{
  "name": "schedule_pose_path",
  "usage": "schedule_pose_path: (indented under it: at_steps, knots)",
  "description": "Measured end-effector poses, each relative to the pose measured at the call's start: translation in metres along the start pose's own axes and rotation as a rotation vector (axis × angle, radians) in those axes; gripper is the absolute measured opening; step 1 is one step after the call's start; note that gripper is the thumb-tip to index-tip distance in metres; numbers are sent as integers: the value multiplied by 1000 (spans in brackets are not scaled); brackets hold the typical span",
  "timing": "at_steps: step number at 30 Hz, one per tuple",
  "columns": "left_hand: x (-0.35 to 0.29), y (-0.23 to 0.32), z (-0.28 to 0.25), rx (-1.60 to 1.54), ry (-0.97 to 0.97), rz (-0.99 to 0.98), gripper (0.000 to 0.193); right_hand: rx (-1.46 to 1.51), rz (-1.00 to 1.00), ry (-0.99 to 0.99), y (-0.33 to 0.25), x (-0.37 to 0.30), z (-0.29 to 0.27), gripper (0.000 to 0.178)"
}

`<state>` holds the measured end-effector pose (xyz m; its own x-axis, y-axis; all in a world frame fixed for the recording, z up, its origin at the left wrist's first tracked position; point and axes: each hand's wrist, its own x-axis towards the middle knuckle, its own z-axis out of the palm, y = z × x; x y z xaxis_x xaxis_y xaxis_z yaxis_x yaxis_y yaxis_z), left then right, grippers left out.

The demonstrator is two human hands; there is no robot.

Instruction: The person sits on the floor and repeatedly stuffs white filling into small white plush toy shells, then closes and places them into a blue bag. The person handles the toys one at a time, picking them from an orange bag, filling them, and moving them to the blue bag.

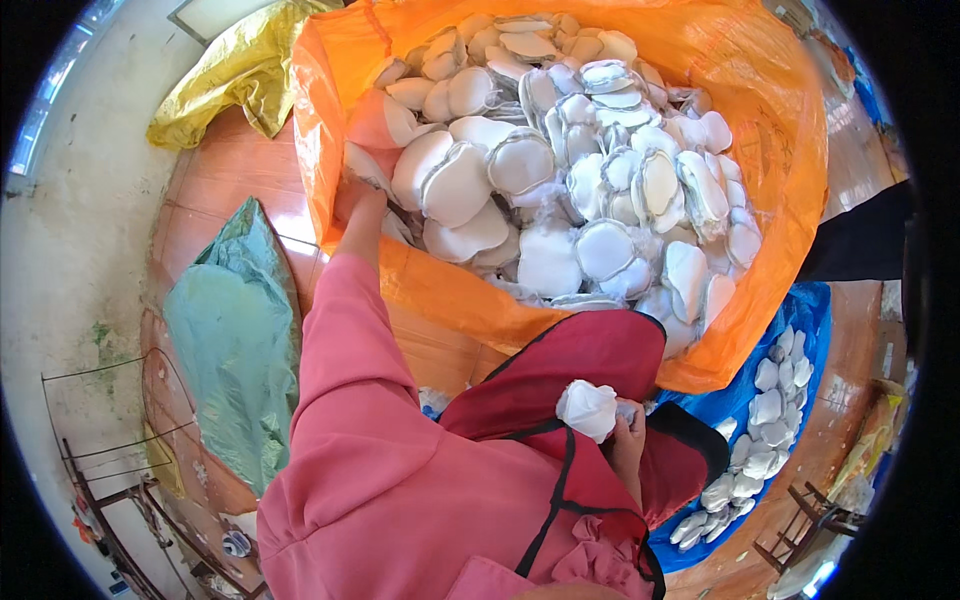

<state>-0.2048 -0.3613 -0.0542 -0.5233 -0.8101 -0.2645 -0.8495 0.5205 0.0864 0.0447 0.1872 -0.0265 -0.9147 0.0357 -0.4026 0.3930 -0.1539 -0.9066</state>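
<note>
A large orange plastic sack (815, 130) lies wide open before me, heaped with white rounded pads (458, 185) that have fuzzy grey edges. At its left side my left hand (362, 200) reaches over the rim beside the pads. Its fingers are blurred and partly hidden by the plastic, so their grip does not show. Over my lap, my right hand (628, 432) pinches a single white pad (587, 410) by its edge, with a little grey fluff at the fingertips. That pad is above the dark red cloth (560, 365) across my legs.
On the right, a blue sheet (668, 550) carries several more white pads. An empty-looking green sack (230, 340) lies on the tiled floor to the left, and a yellow sack (240, 70) leans at the wall. Metal frames stand at lower left and lower right.
</note>
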Motion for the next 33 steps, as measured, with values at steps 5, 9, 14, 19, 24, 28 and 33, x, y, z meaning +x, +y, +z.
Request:
schedule_pose_path:
  at_steps: [5, 9, 14, 19, 24, 28, 33]
  knots:
    - [67, 38, 9, -73, 177, 273, 29, 128, 43, -21, -10, 4, 14, 27]
    - [40, 91, -80, -131, 478, 451, 31, 120, 18, -20, -11, 5, 15, 26]
    - [-10, 157, -233, -409, 817, 600, 34, 54, -46, -40, -10, 11, 14, 24]
    - [-45, 222, -381, -450, 944, 614, 41, 109, -79, -65, -16, 12, 20, 15]
    - [-134, 281, -464, -823, 1218, 792, 34, 61, -98, -93, 9, 23, 9, 9]
    - [-176, 325, -514, -1188, 894, 1155, 34, 101, -110, -192, 8, 21, 5, 12]
    - [-318, 367, -532, -863, 974, 1337, 31, 148, -111, -199, 3, 13, 1, 14]
